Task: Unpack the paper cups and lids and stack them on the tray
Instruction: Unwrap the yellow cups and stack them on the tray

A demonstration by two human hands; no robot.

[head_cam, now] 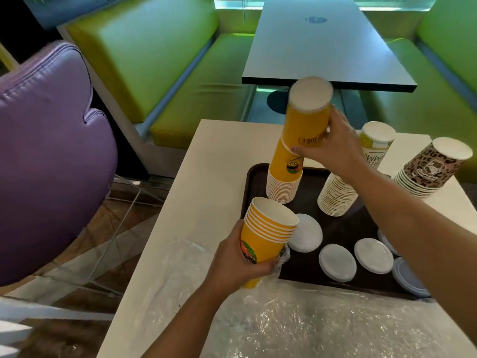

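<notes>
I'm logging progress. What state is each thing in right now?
Right hand: grips an upside-down yellow cup atop the yellow stack.
Left hand: grips upright yellow cups.
White stack: upside down on the tray.
Leopard stack: upside down, off tray.
Lids: flat on tray.

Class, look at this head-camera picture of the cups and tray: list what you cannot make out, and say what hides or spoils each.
- Printed word on the top yellow cup: head view, blurred and partly covered by the right hand.
- Cream cup stack: its middle is hidden by the right forearm.
- Right-hand lids: partly covered by that forearm.
- Bottom of the held yellow cups: hidden by the left hand.
</notes>
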